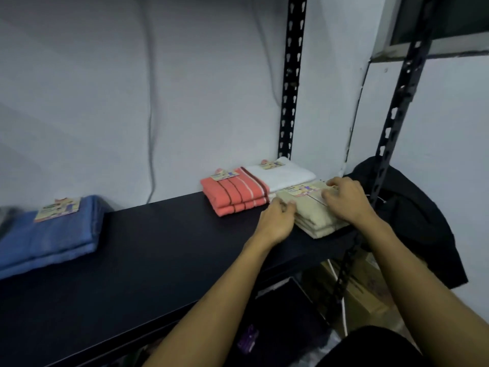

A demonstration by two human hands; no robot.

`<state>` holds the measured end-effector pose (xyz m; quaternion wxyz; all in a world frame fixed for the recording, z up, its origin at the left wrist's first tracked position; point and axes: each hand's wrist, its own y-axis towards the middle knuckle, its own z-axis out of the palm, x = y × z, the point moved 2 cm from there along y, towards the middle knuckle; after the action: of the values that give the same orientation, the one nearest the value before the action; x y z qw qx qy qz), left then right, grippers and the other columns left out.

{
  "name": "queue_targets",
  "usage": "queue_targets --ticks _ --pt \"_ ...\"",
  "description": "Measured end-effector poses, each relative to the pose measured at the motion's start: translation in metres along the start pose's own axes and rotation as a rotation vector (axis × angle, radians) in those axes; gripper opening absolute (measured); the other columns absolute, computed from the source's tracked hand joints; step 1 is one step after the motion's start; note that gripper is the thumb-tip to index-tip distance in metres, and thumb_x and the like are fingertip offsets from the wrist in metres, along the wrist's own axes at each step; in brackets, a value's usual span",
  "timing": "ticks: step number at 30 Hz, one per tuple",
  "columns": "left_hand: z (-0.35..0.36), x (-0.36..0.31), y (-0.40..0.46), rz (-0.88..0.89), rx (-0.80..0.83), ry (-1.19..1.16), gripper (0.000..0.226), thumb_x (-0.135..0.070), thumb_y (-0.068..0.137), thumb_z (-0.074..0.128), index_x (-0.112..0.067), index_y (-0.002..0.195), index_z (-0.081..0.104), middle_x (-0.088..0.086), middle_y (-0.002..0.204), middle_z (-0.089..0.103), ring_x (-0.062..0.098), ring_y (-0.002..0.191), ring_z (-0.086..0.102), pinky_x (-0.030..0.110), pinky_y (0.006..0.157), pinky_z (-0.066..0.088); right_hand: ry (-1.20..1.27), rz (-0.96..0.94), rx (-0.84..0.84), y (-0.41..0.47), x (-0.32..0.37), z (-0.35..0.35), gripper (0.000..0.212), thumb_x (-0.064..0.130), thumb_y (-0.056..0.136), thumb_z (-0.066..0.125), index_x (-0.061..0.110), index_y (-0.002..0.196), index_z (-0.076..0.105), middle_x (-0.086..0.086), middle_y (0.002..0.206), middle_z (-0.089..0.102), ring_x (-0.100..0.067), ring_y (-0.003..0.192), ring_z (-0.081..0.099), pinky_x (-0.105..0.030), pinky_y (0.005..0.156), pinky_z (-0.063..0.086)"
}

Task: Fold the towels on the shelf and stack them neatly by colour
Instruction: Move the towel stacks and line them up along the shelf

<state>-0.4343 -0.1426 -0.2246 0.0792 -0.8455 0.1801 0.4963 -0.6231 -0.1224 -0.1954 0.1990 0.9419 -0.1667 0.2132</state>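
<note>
Beige towels (315, 215): folded stack at the right end of the black shelf (148, 250), near its front edge; a paper label lies on top; the exact number of layers is hard to count, and both hands cover part of the top.
Left grip (277, 221): the left hand sits at the stack's left edge, fingers curled onto the top towel's near-left corner; whether they pinch the cloth or only press on it cannot be told.
Right grip (346, 200): the right hand rests on the stack's right side, fingers bent down over the top towel; its fingertips are blurred, so its hold cannot be told either.
White towel (283, 174): folded, just behind the beige stack, against the wall; its near edge is hidden by the beige towels.
Coral towels (235, 197): striped, folded, stacked just left of the white one, label on top.
Blue towels (50, 234): folded stack at the shelf's far left, well apart; cut off by the picture's edge and blurred.
Dark garment (412, 215): hangs beside the right upright (397, 112); its shape is unclear.
Below the shelf: boxes (367, 290), dim and partly hidden.
</note>
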Motion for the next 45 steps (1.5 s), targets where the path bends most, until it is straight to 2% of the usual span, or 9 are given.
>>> queue_targets --ticks 5,8,12,19,23,27,35,40,45 --pt "0.025 -0.006 0.024 -0.075 -0.092 -0.096 0.055 -0.043 0.095 0.054 -0.012 0.140 0.047 0.008 0.142 0.054 0.028 0.132 0.050 0.039 0.109 0.041 0.028 0.131 0.133 0.033 -0.012 0.002 0.050 0.030 0.093 0.058 0.002 0.133 0.050 -0.022 0.137 0.051 -0.040 0.124 0.050 -0.039 0.101 0.043" --pt "0.033 -0.001 0.032 -0.084 -0.126 -0.073 0.065 -0.037 0.088 0.059 -0.009 0.144 0.044 0.011 0.144 0.049 0.031 0.133 0.048 0.044 0.112 0.041 0.048 0.244 0.260 0.042 -0.013 0.007 0.040 0.036 0.094 0.061 0.003 0.114 0.052 -0.012 0.114 0.055 -0.029 0.099 0.056 -0.032 0.078 0.043" --pt "0.020 -0.001 0.024 -0.047 -0.049 -0.046 0.051 -0.021 0.095 0.054 -0.011 0.143 0.045 0.010 0.142 0.051 0.028 0.131 0.049 0.036 0.110 0.041 0.070 0.244 0.257 0.039 -0.016 0.003 0.041 0.043 0.085 0.072 0.009 0.080 0.050 -0.008 0.085 0.055 -0.019 0.071 0.052 -0.031 0.055 0.036" --pt "-0.036 0.029 -0.026 -0.018 -0.100 -0.088 0.049 -0.029 0.090 0.050 -0.031 0.139 0.052 -0.008 0.135 0.061 0.020 0.125 0.056 0.040 0.108 0.045 0.158 0.096 0.119 -0.034 0.021 0.017 0.040 0.049 0.081 0.075 0.012 0.087 0.063 -0.003 0.083 0.063 -0.024 0.082 0.061 -0.034 0.065 0.043" --pt "-0.087 0.053 -0.061 -0.006 -0.226 -0.027 0.036 -0.035 0.099 0.058 -0.029 0.134 0.055 -0.012 0.128 0.064 0.014 0.119 0.060 0.035 0.102 0.047 0.343 0.045 0.088 -0.071 0.071 0.042 0.035 0.045 0.082 0.075 0.014 0.083 0.060 0.001 0.079 0.063 -0.022 0.081 0.060 -0.037 0.072 0.047" --pt "-0.138 0.082 -0.093 -0.050 -0.375 0.084 0.040 -0.026 0.102 0.055 -0.025 0.141 0.051 -0.017 0.118 0.058 0.012 0.116 0.058 0.026 0.090 0.040 0.484 -0.049 0.163 -0.089 0.122 0.072 0.027 0.040 0.083 0.073 0.018 0.082 0.059 0.004 0.073 0.062 -0.018 0.074 0.061 -0.035 0.066 0.047" --pt "-0.190 0.108 -0.125 -0.064 -0.593 0.182 0.045 -0.014 0.102 0.052 -0.022 0.146 0.048 -0.007 0.135 0.062 0.017 0.126 0.056 0.026 0.096 0.040 0.675 -0.238 0.130 -0.098 0.193 0.109 0.004 0.013 0.091 0.065 0.014 0.095 0.064 0.005 0.089 0.068 0.001 0.076 0.061 -0.004 0.059 0.042" --pt "-0.201 0.125 -0.122 -0.154 -0.602 -0.018 0.045 -0.012 0.100 0.052 -0.025 0.144 0.050 -0.010 0.130 0.065 0.011 0.122 0.060 0.035 0.106 0.048 0.737 -0.236 0.086 -0.093 0.202 0.121 0.011 0.011 0.091 0.065 0.019 0.084 0.063 0.012 0.082 0.067 0.002 0.077 0.063 -0.005 0.060 0.042" --pt "-0.204 0.132 -0.118 -0.201 -0.619 -0.241 0.044 0.002 0.100 0.050 -0.017 0.139 0.054 -0.009 0.119 0.068 0.007 0.113 0.064 0.023 0.093 0.051 0.761 -0.251 0.102 -0.087 0.208 0.123 0.010 0.013 0.091 0.069 0.020 0.085 0.071 0.008 0.082 0.071 -0.007 0.078 0.064 -0.010 0.061 0.047"
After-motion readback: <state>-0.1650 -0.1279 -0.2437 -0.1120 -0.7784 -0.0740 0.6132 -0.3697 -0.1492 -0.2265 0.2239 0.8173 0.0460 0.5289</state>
